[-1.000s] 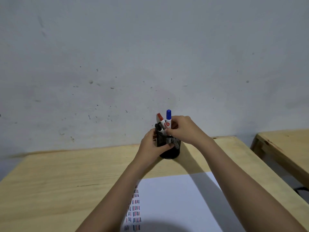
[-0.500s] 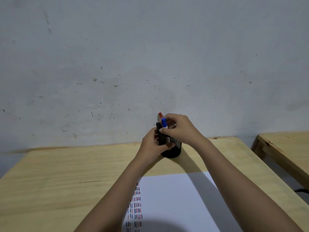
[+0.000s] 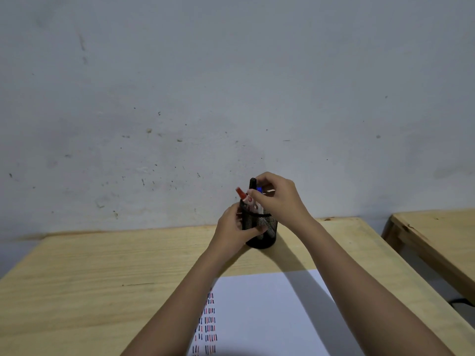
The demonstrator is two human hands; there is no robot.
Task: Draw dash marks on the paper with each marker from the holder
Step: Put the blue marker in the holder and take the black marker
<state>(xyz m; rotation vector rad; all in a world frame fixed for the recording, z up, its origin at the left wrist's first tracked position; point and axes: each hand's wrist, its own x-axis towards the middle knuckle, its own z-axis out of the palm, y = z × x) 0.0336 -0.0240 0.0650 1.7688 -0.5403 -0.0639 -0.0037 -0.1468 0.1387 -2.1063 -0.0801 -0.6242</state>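
Observation:
A black mesh holder point(image 3: 267, 232) stands on the wooden table near the wall. My left hand point(image 3: 232, 229) is wrapped around its left side. Above the rim, my right hand point(image 3: 276, 199) pinches the top of a black-capped marker point(image 3: 253, 183), which sticks up out of the holder. A red-capped marker point(image 3: 241, 193) leans to the left inside it, and the blue cap of a third marker point(image 3: 259, 188) peeks out under my right fingers. The white paper point(image 3: 267, 309) lies in front, with rows of black, red and blue dashes point(image 3: 208, 325) along its left edge.
The table point(image 3: 102, 273) butts against a grey wall. A second wooden table point(image 3: 437, 237) stands to the right, across a narrow gap. A dark cable point(image 3: 460, 301) lies on the floor in that gap.
The blue marker went down into the holder and my right hand let it go. The right fingers now grip the black marker, which has risen above the rim. My left hand stayed on the holder.

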